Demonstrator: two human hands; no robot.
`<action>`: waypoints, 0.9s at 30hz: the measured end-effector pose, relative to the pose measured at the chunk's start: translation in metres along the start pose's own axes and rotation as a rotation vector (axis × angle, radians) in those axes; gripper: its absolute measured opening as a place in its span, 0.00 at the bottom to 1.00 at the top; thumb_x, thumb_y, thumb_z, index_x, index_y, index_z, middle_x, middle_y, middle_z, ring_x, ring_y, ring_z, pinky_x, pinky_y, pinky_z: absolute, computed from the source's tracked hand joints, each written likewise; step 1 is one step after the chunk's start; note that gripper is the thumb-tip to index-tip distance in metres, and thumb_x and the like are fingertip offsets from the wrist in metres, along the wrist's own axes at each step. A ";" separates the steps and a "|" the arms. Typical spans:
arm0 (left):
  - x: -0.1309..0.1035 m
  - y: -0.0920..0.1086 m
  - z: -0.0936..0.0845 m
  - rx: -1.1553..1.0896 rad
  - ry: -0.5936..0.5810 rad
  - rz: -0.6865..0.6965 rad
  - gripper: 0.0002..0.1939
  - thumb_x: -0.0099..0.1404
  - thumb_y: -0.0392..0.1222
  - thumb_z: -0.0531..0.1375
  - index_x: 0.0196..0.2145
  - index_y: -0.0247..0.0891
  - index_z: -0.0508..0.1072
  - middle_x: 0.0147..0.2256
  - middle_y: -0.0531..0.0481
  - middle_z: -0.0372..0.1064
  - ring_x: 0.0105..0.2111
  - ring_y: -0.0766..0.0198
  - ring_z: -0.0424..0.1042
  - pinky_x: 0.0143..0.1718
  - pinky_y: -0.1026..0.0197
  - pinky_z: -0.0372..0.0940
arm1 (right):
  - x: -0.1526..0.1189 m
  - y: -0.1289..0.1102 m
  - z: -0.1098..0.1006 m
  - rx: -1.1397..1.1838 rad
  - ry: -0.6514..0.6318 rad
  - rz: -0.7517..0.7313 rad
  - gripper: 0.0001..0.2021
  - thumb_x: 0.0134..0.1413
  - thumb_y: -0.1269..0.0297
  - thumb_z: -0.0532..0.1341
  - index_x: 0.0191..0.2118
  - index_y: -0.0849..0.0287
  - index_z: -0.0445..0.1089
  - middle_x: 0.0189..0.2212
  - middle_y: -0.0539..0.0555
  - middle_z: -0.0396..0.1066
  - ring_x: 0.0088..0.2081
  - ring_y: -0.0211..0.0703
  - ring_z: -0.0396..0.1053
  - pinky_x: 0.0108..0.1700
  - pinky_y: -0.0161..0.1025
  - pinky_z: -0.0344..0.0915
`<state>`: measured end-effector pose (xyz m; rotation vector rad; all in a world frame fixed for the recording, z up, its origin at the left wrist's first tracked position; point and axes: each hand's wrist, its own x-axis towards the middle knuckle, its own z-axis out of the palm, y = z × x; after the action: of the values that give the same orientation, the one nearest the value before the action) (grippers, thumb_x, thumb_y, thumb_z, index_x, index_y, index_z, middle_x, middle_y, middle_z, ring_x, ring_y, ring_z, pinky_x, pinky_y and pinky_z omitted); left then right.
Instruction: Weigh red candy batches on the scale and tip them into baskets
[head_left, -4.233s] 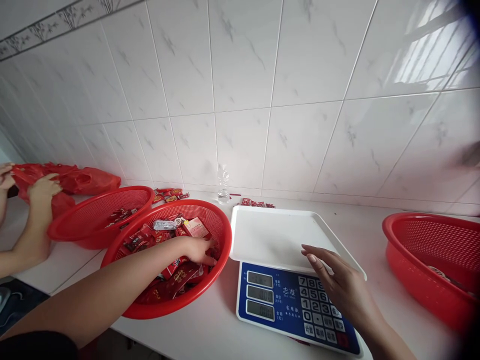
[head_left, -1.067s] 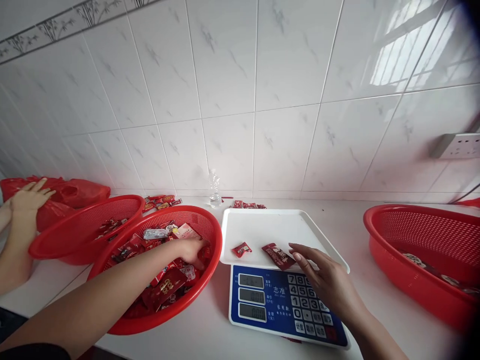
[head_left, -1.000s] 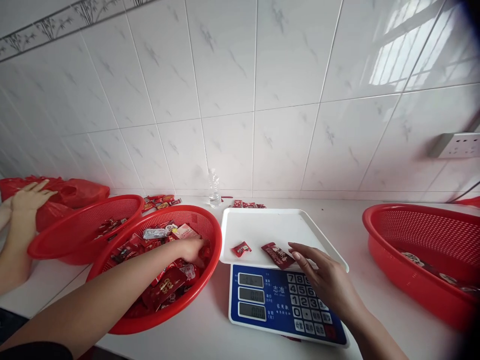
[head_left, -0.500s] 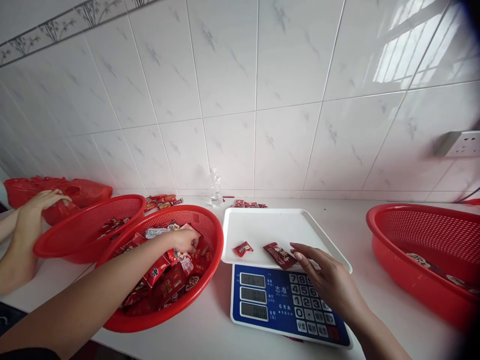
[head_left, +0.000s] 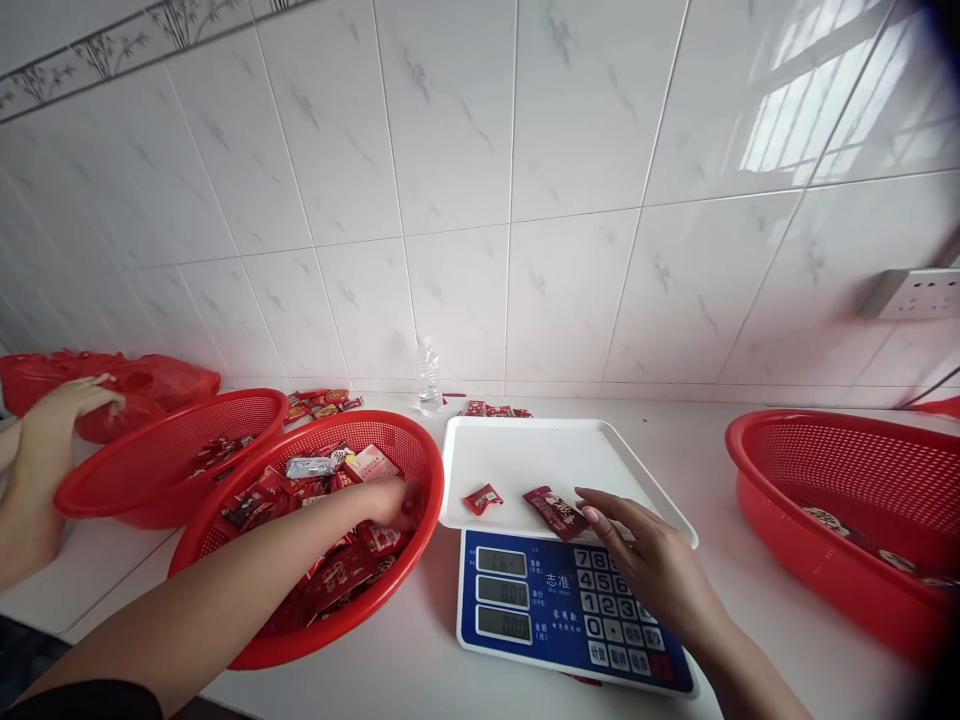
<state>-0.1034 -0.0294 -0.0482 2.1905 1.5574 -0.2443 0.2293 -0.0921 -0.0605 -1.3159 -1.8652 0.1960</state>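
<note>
My left hand (head_left: 390, 502) reaches down among red-wrapped sweets (head_left: 341, 575) in a red plastic basket (head_left: 352, 640). Its fingertips are blurred and hidden at the basket's right side, so I cannot see whether they grip anything. Over the front right of a digital scale (head_left: 517, 610), my right hand (head_left: 645, 560) hovers with thumb and fingers apart. Its fingertips are at the right edge of a dark red packet (head_left: 553, 510); whether they touch it I cannot tell. To the packet's left, a small red wrapped sweet (head_left: 482, 499) lies on the scale's white tray (head_left: 525, 450).
Another red basket (head_left: 840, 570) with a few packets stands at the right. At the left are a further basket (head_left: 165, 455), red plastic bags (head_left: 165, 385) and another person's hand (head_left: 71, 400). Against the wall are a clear bottle (head_left: 429, 380) and small packets (head_left: 495, 409).
My left hand has moved slightly right and deeper among the sweets, uncovering a pink packet behind it. My right hand stays over the scale, almost unmoved.
</note>
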 end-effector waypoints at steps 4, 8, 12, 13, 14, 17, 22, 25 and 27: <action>-0.002 0.006 -0.004 0.054 -0.076 -0.002 0.07 0.46 0.37 0.60 0.27 0.39 0.71 0.25 0.51 0.71 0.23 0.61 0.66 0.22 0.64 0.54 | 0.000 0.001 0.000 0.003 0.006 -0.014 0.18 0.58 0.49 0.50 0.41 0.51 0.72 0.38 0.53 0.76 0.38 0.47 0.74 0.35 0.41 0.73; -0.002 0.006 -0.007 0.060 -0.082 0.014 0.03 0.48 0.37 0.59 0.25 0.40 0.72 0.25 0.51 0.72 0.25 0.61 0.67 0.23 0.64 0.56 | -0.001 -0.001 -0.002 -0.026 -0.034 -0.108 0.15 0.59 0.53 0.52 0.43 0.51 0.72 0.39 0.54 0.76 0.38 0.45 0.74 0.35 0.40 0.73; -0.001 -0.005 -0.014 -0.033 0.014 -0.013 0.05 0.47 0.36 0.60 0.26 0.39 0.72 0.28 0.51 0.73 0.28 0.60 0.69 0.28 0.64 0.58 | -0.001 -0.006 -0.003 -0.112 -0.130 -0.370 0.14 0.58 0.57 0.55 0.47 0.52 0.70 0.42 0.54 0.75 0.45 0.46 0.71 0.48 0.49 0.68; -0.002 -0.008 -0.017 -0.056 0.053 -0.029 0.05 0.47 0.35 0.60 0.26 0.39 0.71 0.29 0.51 0.73 0.29 0.60 0.69 0.29 0.65 0.59 | -0.001 -0.007 -0.003 -0.136 -0.151 -0.409 0.14 0.58 0.57 0.55 0.48 0.52 0.69 0.43 0.54 0.74 0.46 0.47 0.70 0.50 0.51 0.66; -0.003 -0.010 -0.021 -0.076 0.100 -0.045 0.05 0.47 0.35 0.60 0.26 0.38 0.70 0.29 0.51 0.72 0.29 0.60 0.69 0.29 0.65 0.59 | -0.001 -0.008 -0.003 -0.160 -0.165 -0.430 0.14 0.58 0.57 0.55 0.48 0.52 0.69 0.43 0.54 0.74 0.47 0.48 0.70 0.52 0.53 0.64; -0.008 -0.012 -0.034 -0.147 0.262 -0.057 0.05 0.49 0.38 0.59 0.27 0.38 0.68 0.30 0.51 0.70 0.30 0.61 0.68 0.29 0.65 0.59 | -0.001 -0.008 -0.001 -0.210 -0.162 -0.427 0.13 0.58 0.57 0.55 0.47 0.51 0.70 0.45 0.54 0.73 0.47 0.48 0.70 0.52 0.56 0.63; -0.021 -0.002 -0.064 -0.295 0.478 -0.062 0.06 0.52 0.40 0.58 0.29 0.38 0.66 0.30 0.53 0.69 0.30 0.62 0.68 0.30 0.65 0.60 | -0.001 -0.005 0.003 -0.213 -0.116 -0.392 0.13 0.59 0.57 0.54 0.45 0.52 0.71 0.44 0.55 0.74 0.45 0.48 0.71 0.51 0.55 0.64; -0.027 0.008 -0.082 -0.292 0.554 -0.051 0.07 0.50 0.41 0.60 0.28 0.38 0.68 0.31 0.53 0.71 0.33 0.61 0.69 0.33 0.65 0.60 | -0.001 -0.004 0.004 -0.206 -0.102 -0.371 0.14 0.59 0.57 0.54 0.47 0.52 0.69 0.43 0.54 0.74 0.45 0.48 0.71 0.49 0.53 0.66; -0.028 0.017 -0.090 -0.348 0.533 -0.038 0.10 0.50 0.45 0.61 0.30 0.38 0.70 0.31 0.53 0.71 0.33 0.61 0.69 0.33 0.65 0.60 | -0.001 -0.003 0.005 -0.203 -0.095 -0.358 0.14 0.59 0.57 0.54 0.48 0.53 0.69 0.43 0.54 0.74 0.45 0.48 0.71 0.48 0.52 0.67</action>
<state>-0.1071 -0.0176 0.0470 2.0381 1.7435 0.6054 0.2241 -0.0923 -0.0623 -1.0926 -2.2118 -0.1241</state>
